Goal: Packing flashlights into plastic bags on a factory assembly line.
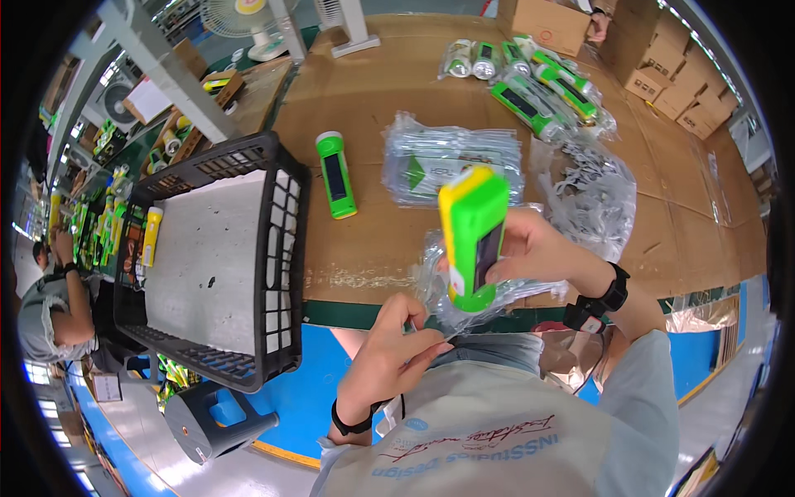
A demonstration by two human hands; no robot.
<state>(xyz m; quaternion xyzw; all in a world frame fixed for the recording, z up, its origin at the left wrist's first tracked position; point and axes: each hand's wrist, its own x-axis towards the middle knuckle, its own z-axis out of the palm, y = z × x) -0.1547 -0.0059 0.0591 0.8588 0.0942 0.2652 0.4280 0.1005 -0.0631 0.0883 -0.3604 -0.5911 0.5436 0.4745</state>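
Right of the crate (267, 248), we have several bagged flashlights (522, 106), one bare flashlight (335, 178), another unbagged flashlight (474, 228) gripped in our right hand (534, 248), our left hand (391, 352) curled, hold unclear.

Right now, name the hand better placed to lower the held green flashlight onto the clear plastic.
Likely the right hand: it grips the green flashlight over the clear plastic; the left hand, off the flashlight, seems to pinch plastic.

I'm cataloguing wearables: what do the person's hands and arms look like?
The left hand and right hand are gloveless. A slim black band circles the left wrist; a bulkier, boxy black wristband is on the right. The pale-grey fabric sleeves look loose.
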